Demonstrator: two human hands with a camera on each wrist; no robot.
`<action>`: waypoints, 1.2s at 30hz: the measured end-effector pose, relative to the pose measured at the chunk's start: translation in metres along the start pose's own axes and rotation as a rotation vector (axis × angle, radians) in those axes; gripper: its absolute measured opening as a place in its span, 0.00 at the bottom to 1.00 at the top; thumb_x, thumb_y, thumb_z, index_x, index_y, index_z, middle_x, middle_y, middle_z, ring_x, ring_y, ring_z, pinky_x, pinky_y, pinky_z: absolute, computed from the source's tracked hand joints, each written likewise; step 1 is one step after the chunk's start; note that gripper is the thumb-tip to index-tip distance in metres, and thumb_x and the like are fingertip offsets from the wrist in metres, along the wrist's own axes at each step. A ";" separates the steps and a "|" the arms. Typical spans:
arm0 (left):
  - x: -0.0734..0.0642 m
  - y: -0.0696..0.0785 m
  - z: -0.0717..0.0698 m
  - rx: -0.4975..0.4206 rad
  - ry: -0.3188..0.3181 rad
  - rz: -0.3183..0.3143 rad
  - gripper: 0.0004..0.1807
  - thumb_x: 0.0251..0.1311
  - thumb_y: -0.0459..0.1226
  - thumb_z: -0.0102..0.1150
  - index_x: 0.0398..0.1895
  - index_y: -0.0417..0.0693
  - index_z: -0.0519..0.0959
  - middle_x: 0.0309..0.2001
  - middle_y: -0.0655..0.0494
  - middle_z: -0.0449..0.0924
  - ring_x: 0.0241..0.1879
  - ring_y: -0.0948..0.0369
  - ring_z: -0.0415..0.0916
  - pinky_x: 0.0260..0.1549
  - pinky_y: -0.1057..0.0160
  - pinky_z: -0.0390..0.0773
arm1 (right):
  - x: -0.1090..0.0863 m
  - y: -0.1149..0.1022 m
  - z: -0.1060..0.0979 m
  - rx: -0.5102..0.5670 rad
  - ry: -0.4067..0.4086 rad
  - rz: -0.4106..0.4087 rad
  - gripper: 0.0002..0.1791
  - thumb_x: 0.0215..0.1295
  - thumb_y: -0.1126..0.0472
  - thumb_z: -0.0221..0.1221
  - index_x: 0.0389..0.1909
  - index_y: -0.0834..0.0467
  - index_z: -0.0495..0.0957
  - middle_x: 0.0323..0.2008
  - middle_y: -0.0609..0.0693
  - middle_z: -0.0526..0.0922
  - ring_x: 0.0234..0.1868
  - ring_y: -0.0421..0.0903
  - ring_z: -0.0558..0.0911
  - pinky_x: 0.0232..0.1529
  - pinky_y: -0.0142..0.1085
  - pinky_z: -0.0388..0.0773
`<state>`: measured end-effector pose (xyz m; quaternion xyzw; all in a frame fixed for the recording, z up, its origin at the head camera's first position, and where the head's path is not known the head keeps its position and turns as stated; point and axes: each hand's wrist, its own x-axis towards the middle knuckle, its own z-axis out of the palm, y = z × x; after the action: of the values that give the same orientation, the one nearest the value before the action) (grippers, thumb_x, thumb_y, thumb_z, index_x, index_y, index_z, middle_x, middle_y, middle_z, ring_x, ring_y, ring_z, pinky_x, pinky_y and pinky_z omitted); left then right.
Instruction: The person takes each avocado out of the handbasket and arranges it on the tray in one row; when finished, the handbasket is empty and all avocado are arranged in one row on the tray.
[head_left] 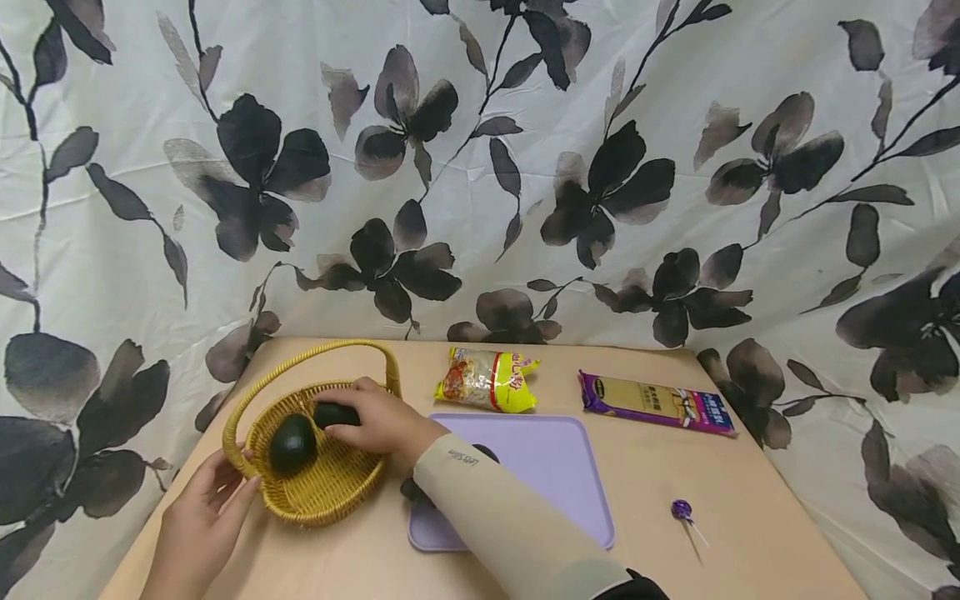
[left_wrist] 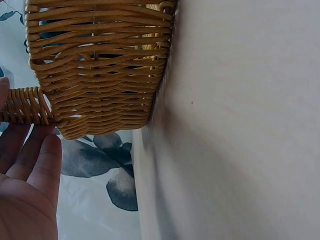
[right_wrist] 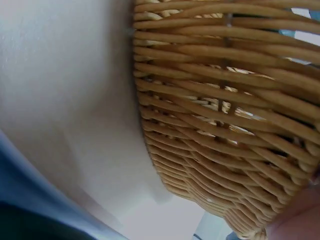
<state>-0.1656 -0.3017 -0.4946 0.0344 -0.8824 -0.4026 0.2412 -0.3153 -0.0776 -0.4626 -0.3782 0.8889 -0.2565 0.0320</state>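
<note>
A yellow wicker basket (head_left: 322, 500) with an arched handle stands at the left of the table. My left hand (head_left: 201, 521) pinches the foot of that handle; in the left wrist view the fingers lie behind the wicker handle (left_wrist: 26, 106). A dark green avocado (head_left: 292, 446) lies inside the basket. Over the basket's far right side, my right hand (head_left: 378, 421) grips a second dark avocado (head_left: 335, 415) between thumb and fingers. In the right wrist view the basket's woven wall (right_wrist: 225, 110) hides most of this hand.
A lilac tray (head_left: 551, 475) lies right of the basket under my right forearm, with dark objects (head_left: 415, 492) partly hidden there. Behind it is a yellow food packet (head_left: 487, 381); farther right are a purple packet (head_left: 660, 404) and a lollipop (head_left: 682, 509). A floral curtain (head_left: 480, 167) hangs behind.
</note>
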 end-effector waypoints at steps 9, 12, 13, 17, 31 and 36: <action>0.001 -0.001 0.001 0.000 0.004 -0.010 0.31 0.66 0.32 0.67 0.71 0.43 0.69 0.60 0.43 0.80 0.50 0.95 0.59 0.48 0.94 0.69 | -0.005 -0.005 -0.012 0.039 0.010 -0.020 0.27 0.75 0.41 0.56 0.73 0.31 0.66 0.63 0.43 0.74 0.62 0.36 0.72 0.57 0.28 0.79; 0.001 -0.001 0.001 -0.005 0.008 -0.005 0.31 0.66 0.32 0.67 0.71 0.43 0.69 0.60 0.43 0.80 0.50 0.95 0.60 0.48 0.94 0.69 | -0.009 -0.007 -0.016 0.036 0.011 -0.023 0.27 0.76 0.39 0.53 0.73 0.28 0.65 0.64 0.42 0.73 0.63 0.36 0.72 0.58 0.29 0.79; 0.001 -0.001 0.001 -0.005 0.009 -0.004 0.31 0.66 0.33 0.67 0.71 0.42 0.69 0.60 0.42 0.80 0.50 0.95 0.60 0.48 0.94 0.69 | -0.010 -0.007 -0.017 0.037 0.014 -0.025 0.26 0.76 0.38 0.52 0.73 0.27 0.65 0.65 0.42 0.72 0.64 0.36 0.72 0.59 0.30 0.79; 0.001 -0.002 0.001 -0.006 0.007 0.000 0.30 0.66 0.33 0.67 0.70 0.41 0.70 0.60 0.41 0.80 0.50 0.95 0.59 0.48 0.94 0.69 | -0.018 -0.009 -0.023 0.063 0.042 -0.048 0.25 0.77 0.38 0.51 0.72 0.29 0.67 0.67 0.42 0.71 0.64 0.36 0.73 0.62 0.31 0.79; 0.002 -0.002 0.002 0.002 -0.020 -0.040 0.30 0.68 0.37 0.66 0.71 0.44 0.69 0.60 0.42 0.80 0.49 0.95 0.59 0.46 0.95 0.69 | -0.048 0.002 -0.046 0.129 0.153 -0.103 0.42 0.61 0.51 0.71 0.76 0.38 0.64 0.68 0.42 0.74 0.63 0.37 0.74 0.65 0.27 0.74; 0.001 -0.002 0.002 -0.005 -0.030 -0.052 0.31 0.68 0.37 0.66 0.72 0.45 0.68 0.61 0.42 0.79 0.50 0.94 0.60 0.47 0.94 0.70 | -0.058 0.004 -0.052 0.202 0.178 -0.090 0.42 0.58 0.52 0.74 0.73 0.41 0.68 0.65 0.44 0.77 0.60 0.36 0.77 0.61 0.25 0.77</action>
<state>-0.1678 -0.3019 -0.4972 0.0506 -0.8838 -0.4112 0.2174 -0.2896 -0.0127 -0.4273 -0.3884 0.8400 -0.3784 -0.0209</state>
